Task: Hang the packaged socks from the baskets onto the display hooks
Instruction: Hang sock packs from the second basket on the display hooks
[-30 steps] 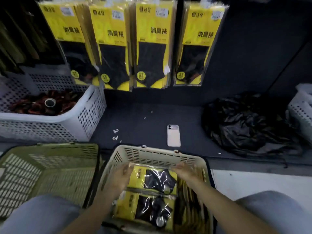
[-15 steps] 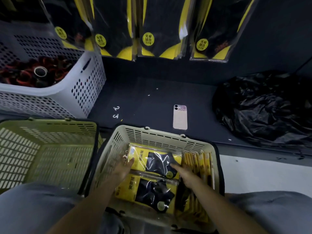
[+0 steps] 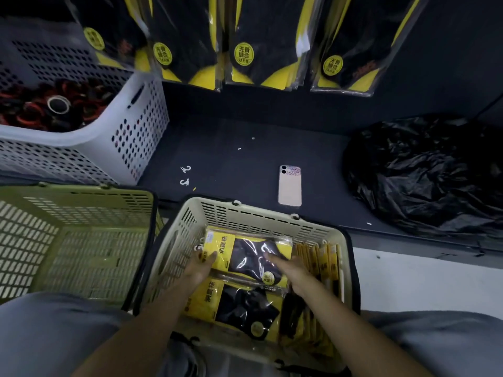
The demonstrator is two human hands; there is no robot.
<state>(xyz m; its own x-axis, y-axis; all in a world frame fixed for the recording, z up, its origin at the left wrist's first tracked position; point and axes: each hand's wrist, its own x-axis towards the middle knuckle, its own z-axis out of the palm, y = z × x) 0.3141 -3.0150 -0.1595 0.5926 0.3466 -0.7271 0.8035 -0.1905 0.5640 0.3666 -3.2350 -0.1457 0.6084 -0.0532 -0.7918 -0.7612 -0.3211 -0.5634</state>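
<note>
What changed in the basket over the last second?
The right hand slid from the far sock pack's right corner onto its face. The view tipped downward. The left hand stays at the pack's left end; pack, cream basket and phone unmoved.

Sock pack (image 3: 250, 254): lay topmost in beige basket (image 3: 272, 216); left hand (image 3: 200, 266) held its end, right hand (image 3: 290, 269) rested flat on it. Green basket (image 3: 81, 240): stood left of the hands. Phone (image 3: 290, 185) and black bag (image 3: 424, 172): lay beyond them.

Sock packs (image 3: 253, 257) in middle basket (image 3: 261, 213); phone (image 3: 290, 185) behind it, second basket (image 3: 81, 191) left.
</note>
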